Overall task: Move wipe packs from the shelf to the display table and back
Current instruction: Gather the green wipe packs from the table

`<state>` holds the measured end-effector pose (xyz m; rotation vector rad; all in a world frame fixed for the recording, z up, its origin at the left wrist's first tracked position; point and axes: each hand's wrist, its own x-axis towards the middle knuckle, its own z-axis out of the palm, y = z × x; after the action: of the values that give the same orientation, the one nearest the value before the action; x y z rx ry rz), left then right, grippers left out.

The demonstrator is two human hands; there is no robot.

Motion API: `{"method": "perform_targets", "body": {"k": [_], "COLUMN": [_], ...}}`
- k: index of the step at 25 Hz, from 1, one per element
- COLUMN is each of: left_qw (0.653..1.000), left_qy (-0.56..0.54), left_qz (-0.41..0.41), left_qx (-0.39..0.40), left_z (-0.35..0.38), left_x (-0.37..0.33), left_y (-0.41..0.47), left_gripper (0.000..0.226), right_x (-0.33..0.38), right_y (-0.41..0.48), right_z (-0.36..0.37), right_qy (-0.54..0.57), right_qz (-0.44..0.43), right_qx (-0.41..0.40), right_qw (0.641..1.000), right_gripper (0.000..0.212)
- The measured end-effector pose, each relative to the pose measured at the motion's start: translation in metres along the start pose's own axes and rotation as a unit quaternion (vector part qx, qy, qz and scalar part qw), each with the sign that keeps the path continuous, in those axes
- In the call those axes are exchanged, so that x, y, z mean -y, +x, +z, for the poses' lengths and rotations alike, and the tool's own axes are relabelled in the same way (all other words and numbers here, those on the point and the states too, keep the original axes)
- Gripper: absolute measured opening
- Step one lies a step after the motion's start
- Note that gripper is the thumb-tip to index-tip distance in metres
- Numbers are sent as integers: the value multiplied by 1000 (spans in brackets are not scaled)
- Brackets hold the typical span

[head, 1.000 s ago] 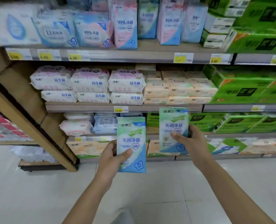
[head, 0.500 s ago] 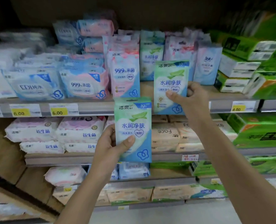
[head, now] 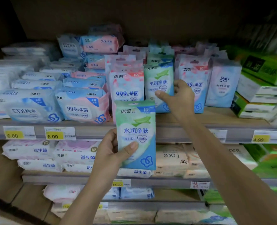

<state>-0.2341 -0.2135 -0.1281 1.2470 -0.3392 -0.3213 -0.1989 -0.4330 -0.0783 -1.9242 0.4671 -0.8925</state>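
Though dim, wooden shelf [head: 224, 117] of wipe packs [head: 84, 108]

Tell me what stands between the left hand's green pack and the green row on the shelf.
The right hand and the upper green pack it grips fill the row's front, flanked by pink packs. The left hand holds the lower green pack before the shelf edge.

The green wipe pack [head: 135, 135] mid-frame and the second green pack [head: 159, 85] just above it are soft plastic film, pretty glossy. At right the shelf board [head: 219, 116] looks like matt wood grain. Lower left, the price tags [head: 59, 133] look like paper.
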Motion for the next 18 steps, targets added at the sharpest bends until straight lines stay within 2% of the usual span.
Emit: {"method": "perform_targets", "body": {"k": [4,7,11,14,18], "left_qw": [1000,1000,1000,1000,999], "left_qy": [7,9,10,8,19], "left_qz": [7,8,11,22,34], "left_qx": [-9,-8,-11,-12,-10], "left_z": [4,9,18,25,33], "left_x": [2,3,-1,-7,-12], "left_y": [6,8,9,12,18], "left_gripper": [44,44,50,43,44], "right_x": [-1,5,11,10,8], "right_y": [-5,-8,-1,12,18], "right_z": [-18,-30,-21,-6,3], "right_qy": [-135,-204,-195,-208,-290], "right_qz": [-51,-52,-58,-74,-114], "right_qx": [61,61,40,14,7], "right_qw": [988,976,978,975,950], "right_gripper": [40,41,39,37,37]}}
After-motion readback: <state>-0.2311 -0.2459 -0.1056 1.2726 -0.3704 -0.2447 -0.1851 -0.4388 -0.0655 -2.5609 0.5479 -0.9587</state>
